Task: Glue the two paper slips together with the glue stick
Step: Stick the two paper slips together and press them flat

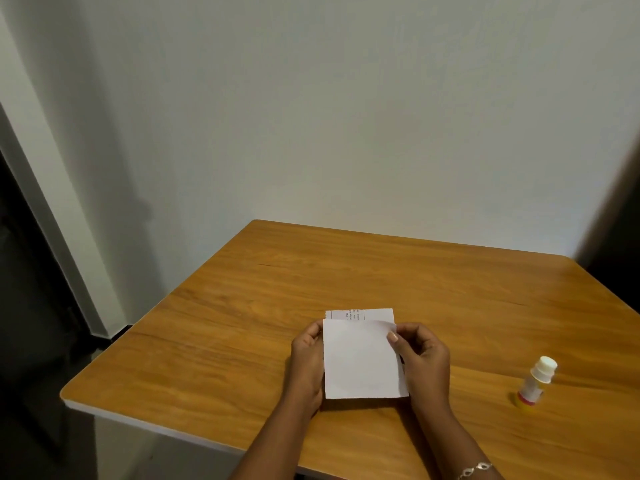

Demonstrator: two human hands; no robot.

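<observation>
Paper slips, two counted: a blank slip (363, 362) lay over a printed slip (360, 314), whose far edge showed, near the middle of the desk (242, 323). Left grip (306, 362) pinched their left edge; right grip (424, 358) pinched the blank slip's far right corner. One capped glue stick (535, 382) stood well to the right. The wooden desk met a plain white wall (346, 116).

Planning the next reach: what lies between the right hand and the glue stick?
Only bare table between right hand and glue stick, in the head view.
</observation>
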